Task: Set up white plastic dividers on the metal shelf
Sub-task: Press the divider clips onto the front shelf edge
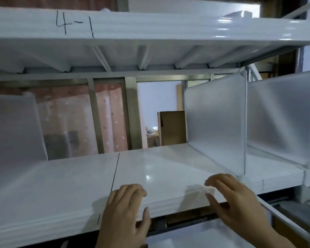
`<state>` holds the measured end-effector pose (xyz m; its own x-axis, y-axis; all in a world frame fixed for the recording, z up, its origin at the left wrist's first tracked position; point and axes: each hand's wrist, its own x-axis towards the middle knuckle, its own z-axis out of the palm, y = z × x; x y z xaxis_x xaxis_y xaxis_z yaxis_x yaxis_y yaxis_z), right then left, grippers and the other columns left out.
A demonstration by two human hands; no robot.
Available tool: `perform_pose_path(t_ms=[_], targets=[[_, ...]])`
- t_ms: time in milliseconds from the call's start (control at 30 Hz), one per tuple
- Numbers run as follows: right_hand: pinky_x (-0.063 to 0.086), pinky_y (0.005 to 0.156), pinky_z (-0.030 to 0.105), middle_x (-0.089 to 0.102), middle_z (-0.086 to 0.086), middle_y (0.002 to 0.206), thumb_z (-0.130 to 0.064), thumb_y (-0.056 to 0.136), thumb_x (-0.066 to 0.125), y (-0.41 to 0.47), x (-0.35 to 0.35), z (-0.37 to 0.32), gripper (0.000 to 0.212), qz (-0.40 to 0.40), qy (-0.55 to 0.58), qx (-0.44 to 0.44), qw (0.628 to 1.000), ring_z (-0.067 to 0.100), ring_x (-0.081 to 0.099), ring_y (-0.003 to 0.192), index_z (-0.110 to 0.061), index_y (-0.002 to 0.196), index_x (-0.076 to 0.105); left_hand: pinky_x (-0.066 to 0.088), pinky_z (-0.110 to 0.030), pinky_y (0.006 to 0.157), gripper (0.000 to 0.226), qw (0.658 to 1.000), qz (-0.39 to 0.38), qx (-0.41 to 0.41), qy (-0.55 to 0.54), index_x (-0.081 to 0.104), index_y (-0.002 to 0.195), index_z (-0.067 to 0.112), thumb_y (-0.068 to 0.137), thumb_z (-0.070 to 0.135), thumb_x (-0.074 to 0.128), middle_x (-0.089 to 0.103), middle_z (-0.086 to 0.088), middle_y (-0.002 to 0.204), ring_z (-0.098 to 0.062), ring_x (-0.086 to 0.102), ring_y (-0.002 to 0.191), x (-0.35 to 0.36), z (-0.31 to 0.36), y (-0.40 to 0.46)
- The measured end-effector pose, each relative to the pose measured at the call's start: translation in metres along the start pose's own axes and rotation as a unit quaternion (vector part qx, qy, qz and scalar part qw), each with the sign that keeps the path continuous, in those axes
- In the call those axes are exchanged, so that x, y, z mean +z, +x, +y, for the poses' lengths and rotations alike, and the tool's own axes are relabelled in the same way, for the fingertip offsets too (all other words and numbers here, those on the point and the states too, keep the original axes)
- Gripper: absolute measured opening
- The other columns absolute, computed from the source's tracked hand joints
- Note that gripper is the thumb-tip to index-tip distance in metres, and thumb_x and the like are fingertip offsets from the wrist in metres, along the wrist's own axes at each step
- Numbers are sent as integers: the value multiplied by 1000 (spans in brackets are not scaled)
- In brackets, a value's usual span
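Observation:
A white metal shelf [64, 185] runs across the view at chest height. Two frosted white plastic dividers stand upright on its right part: one [217, 120] near the middle and another [283, 119] further right. A third white panel [13, 129] stands at the far left. My left hand [125, 212] rests on the shelf's front edge, fingers curled on top and thumb below the lip. My right hand [234, 197] hovers over the front edge just left of the nearer divider's foot, fingers spread and holding nothing.
An upper shelf [150, 31] marked "4-1" hangs close overhead. Behind the shelf are grey uprights [131, 113], a pink curtain [111, 119] and a brown cardboard box [172, 127]. A lower shelf surface [195, 235] shows beneath my hands.

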<state>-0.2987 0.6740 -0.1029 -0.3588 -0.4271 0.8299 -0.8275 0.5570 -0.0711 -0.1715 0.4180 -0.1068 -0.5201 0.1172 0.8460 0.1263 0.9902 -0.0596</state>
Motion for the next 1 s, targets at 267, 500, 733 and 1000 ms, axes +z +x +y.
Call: perform_pose_path(t_ms=[267, 500, 733, 1000], targets=[[46, 63, 17, 66, -9, 87, -53, 92, 34, -27, -43, 54, 51, 29, -129, 42, 990, 11, 59, 82, -21, 83, 72, 38, -24, 83, 46, 994, -27, 58, -92, 55, 101, 25, 60, 45, 62, 63, 9, 106, -10, 58, 94, 41, 61, 41], [52, 75, 31, 61, 0, 115, -49, 81, 52, -44, -55, 83, 47, -59, -176, 41, 982, 22, 60, 103, -16, 113, 63, 49, -27, 92, 46, 994, -75, 49, -56, 61, 113, 18, 77, 45, 52, 62, 6, 116, -13, 59, 106, 63, 97, 51], [47, 96, 34, 55, -1, 135, -64, 78, 54, -35, -38, 127, 70, -102, -104, -9, 989, 20, 54, 120, -14, 127, 56, 48, -29, 95, 50, 995, -85, 48, 5, 62, 114, 16, 77, 49, 53, 63, 4, 118, -15, 59, 108, 91, 121, 69], [50, 94, 35, 58, 0, 133, -55, 75, 69, -31, -22, 169, 71, -101, -18, -83, 991, 18, 56, 119, -10, 128, 57, 44, -30, 101, 67, 991, -124, 19, 41, 57, 126, 13, 76, 59, 60, 58, 0, 133, -16, 56, 120, 151, 177, 83]])
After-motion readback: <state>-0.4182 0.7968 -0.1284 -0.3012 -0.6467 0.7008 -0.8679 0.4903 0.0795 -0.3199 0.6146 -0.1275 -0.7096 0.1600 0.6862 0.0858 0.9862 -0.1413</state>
